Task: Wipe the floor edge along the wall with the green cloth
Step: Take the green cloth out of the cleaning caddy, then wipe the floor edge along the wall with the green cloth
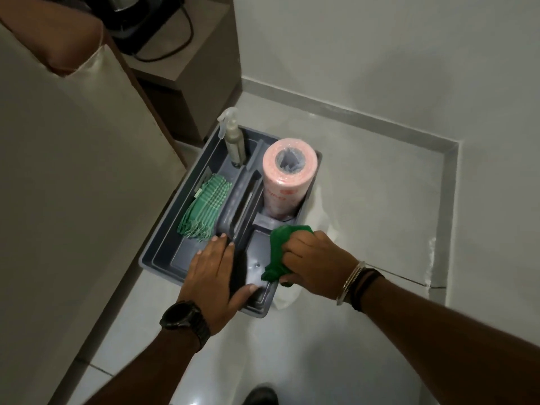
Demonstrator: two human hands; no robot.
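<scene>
A crumpled green cloth [277, 252] is bunched in my right hand [312, 263], held over the near right compartment of a grey caddy [163, 260] on the floor. My left hand [216, 276] lies flat on the caddy's near end beside the centre handle, fingers spread, thumb over the front rim. It grips nothing that I can see. The floor edge along the wall shows as a grey skirting strip [344, 115] that runs behind the caddy and turns a corner at the right [448, 200].
The caddy holds a spray bottle [233, 138], a pink roll [287, 176] and a stack of green checked cloths [206, 210]. White material [317, 211] lies under its right side. A bed or cushion [58, 171] and a wooden cabinet [190, 83] stand at the left.
</scene>
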